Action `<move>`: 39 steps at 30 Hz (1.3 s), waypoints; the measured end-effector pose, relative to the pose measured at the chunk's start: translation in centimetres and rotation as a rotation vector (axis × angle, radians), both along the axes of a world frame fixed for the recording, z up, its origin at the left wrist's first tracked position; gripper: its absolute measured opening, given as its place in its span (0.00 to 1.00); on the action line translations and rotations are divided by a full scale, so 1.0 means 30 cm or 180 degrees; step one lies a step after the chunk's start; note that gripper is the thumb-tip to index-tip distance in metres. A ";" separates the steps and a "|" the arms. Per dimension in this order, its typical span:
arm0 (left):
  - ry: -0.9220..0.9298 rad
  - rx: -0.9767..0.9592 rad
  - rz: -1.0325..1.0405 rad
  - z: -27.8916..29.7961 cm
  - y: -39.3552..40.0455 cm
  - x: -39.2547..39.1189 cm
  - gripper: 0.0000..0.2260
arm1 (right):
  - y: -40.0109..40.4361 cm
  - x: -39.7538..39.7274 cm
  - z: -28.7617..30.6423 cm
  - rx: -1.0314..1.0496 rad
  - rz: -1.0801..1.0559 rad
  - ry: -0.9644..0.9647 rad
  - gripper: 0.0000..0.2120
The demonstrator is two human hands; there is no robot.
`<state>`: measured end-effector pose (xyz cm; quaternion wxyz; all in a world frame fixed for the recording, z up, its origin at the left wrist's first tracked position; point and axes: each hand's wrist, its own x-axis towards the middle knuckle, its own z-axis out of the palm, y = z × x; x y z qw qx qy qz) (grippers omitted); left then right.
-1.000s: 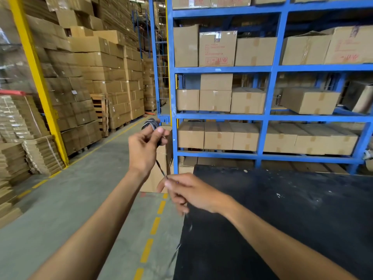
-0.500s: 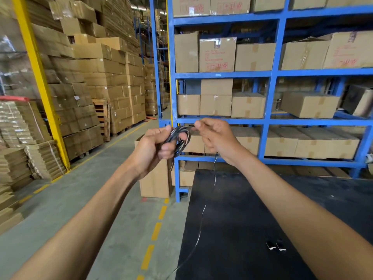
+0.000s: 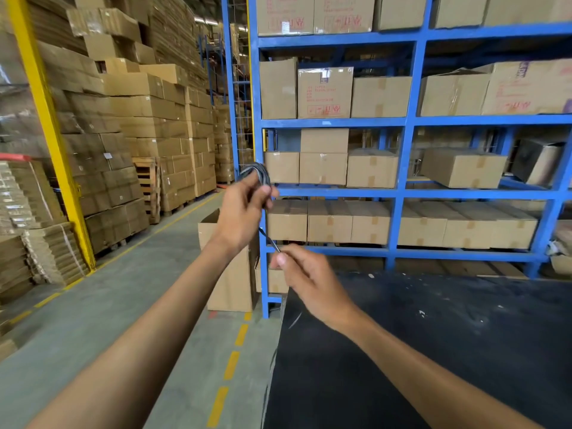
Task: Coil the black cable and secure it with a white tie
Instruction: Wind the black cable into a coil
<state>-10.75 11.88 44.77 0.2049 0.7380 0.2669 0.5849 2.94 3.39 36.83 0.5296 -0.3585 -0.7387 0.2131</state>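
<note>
My left hand (image 3: 241, 210) is raised in front of the blue rack and grips a bundle of black cable (image 3: 256, 172), whose loops stick out above my fingers. A single strand runs down and to the right from the bundle to my right hand (image 3: 309, 280), which pinches it between thumb and fingers. Below my right hand, the loose cable tail shows faintly along the left edge of the black table (image 3: 433, 351). No white tie is visible.
A blue shelving rack (image 3: 405, 122) full of cardboard boxes stands right behind the table. An open cardboard box (image 3: 229, 274) sits on the floor by the rack's corner post. Stacked cartons and a yellow post (image 3: 46, 125) line the aisle to the left.
My right hand has dropped from beside the bundle to below it, sliding down the strand. My left hand has turned the coil upright and shifted slightly left.
</note>
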 end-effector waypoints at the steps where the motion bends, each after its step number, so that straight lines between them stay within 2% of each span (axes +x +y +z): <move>1: 0.0471 0.0134 0.0162 -0.017 0.015 -0.007 0.10 | -0.007 0.013 0.033 0.0153 -0.0074 -0.0071 0.11; 3: 0.1060 -0.0050 -0.0033 -0.054 0.033 -0.020 0.10 | -0.009 0.047 0.104 0.0376 -0.0302 -0.0063 0.10; 6: 0.1094 -0.0729 -0.0983 -0.096 0.013 -0.022 0.11 | 0.026 0.123 0.184 0.0467 -0.0768 0.0307 0.07; 9: 0.0448 -0.1567 -0.1874 -0.086 -0.021 -0.010 0.16 | 0.098 0.199 0.221 0.0274 -0.0936 0.0586 0.02; 12: 0.0188 -0.2101 -0.2563 -0.049 -0.043 0.001 0.17 | 0.150 0.239 0.234 0.0208 -0.1024 0.0662 0.04; 15: -0.0300 -0.2150 -0.2819 -0.037 -0.055 0.012 0.18 | 0.157 0.227 0.214 -0.0009 -0.0793 0.0822 0.02; 19: -0.1336 -0.1938 -0.3038 -0.018 -0.058 0.023 0.18 | 0.146 0.189 0.078 -0.0590 -0.0695 0.0473 0.09; 22: -0.1390 -0.1673 -0.2821 0.002 -0.045 0.031 0.19 | 0.109 0.145 -0.017 -0.0894 -0.0250 -0.0179 0.14; 25: -0.1012 -0.1042 -0.1748 -0.011 -0.003 0.042 0.14 | 0.054 0.106 -0.023 -0.1210 0.0325 -0.0444 0.14; 28: 0.0001 0.0039 -0.0192 -0.051 0.048 0.006 0.10 | 0.010 0.095 0.021 -0.1118 0.0644 -0.0797 0.14; 30: 0.0913 0.0289 0.0181 -0.115 0.085 -0.029 0.11 | -0.008 0.103 0.075 -0.1037 0.0452 -0.0381 0.15; 32: 0.1398 -0.0089 -0.0129 -0.196 0.090 -0.045 0.12 | 0.001 0.130 0.135 -0.0822 -0.0046 0.0067 0.15; 34: 0.1413 -0.0446 -0.0455 -0.252 0.067 -0.033 0.14 | 0.021 0.154 0.183 -0.0706 -0.0350 0.0180 0.16; 39: 0.0579 -0.1235 -0.1569 -0.196 -0.043 0.002 0.18 | 0.085 0.174 0.228 -0.0678 -0.0878 0.0449 0.16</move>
